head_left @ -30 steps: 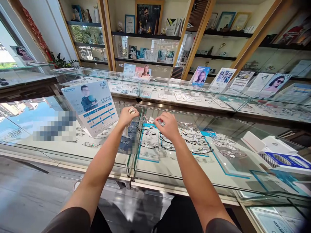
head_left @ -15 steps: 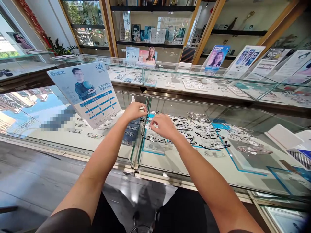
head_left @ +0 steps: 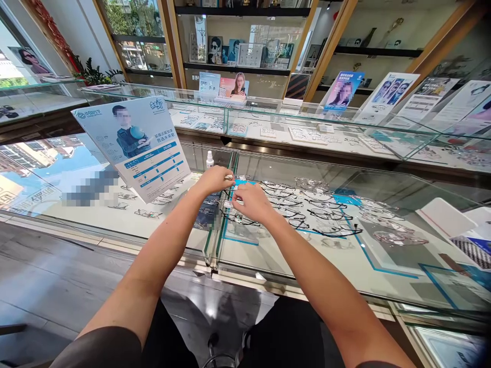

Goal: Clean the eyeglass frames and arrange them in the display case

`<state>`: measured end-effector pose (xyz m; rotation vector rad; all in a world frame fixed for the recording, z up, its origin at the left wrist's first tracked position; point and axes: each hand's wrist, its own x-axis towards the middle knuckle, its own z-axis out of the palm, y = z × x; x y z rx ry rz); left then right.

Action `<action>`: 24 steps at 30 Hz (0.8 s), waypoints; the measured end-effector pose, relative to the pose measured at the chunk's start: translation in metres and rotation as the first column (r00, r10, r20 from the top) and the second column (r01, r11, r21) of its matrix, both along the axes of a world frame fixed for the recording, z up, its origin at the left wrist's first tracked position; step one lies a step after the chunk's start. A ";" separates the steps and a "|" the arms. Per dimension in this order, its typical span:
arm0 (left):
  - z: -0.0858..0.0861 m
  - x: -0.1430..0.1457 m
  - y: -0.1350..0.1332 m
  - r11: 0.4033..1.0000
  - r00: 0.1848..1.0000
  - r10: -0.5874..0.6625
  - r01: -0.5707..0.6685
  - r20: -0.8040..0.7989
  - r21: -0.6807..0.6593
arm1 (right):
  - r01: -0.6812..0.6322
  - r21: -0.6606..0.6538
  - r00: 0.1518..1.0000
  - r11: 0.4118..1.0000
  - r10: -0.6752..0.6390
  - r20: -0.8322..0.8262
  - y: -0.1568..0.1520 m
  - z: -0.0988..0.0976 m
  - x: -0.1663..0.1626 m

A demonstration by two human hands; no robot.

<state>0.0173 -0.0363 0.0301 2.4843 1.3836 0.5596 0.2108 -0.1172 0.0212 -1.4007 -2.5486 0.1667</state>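
My left hand [head_left: 215, 181] is closed in a pinch above the glass counter. A small cream-coloured bit shows at its fingertips, too little to name. Close on its right, my right hand [head_left: 251, 201] has its fingers curled together over the eyeglasses. Whatever it pinches is hidden by the fingers. Just behind my left hand stands a small white bottle [head_left: 209, 159]. Dark-framed eyeglasses [head_left: 245, 221] lie below my right hand, and several more black frames [head_left: 330, 213] spread out in rows to the right.
A propped advertising board [head_left: 153, 148] stands left of my hands. Clear-framed glasses [head_left: 399, 237] and an open white box [head_left: 445, 220] sit to the right. Behind runs another glass display case [head_left: 268, 115] with upright cards. A stool base [head_left: 215, 347] is below.
My left hand has dropped a little and shifted right, uncovering more of the white bottle. My right hand has moved slightly down and left, and the two hands are closer together.
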 end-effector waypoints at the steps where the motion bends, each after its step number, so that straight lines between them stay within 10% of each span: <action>1: 0.000 0.001 -0.001 1.000 1.000 0.006 -0.006 -0.023 0.003 | 0.004 -0.004 1.000 1.000 -0.004 0.008 0.000 0.000 0.000; 24: -0.002 0.017 -0.010 0.996 0.970 -0.079 0.069 -0.230 -0.052 | 0.058 -0.031 0.998 0.998 -0.057 0.031 0.004 -0.004 0.001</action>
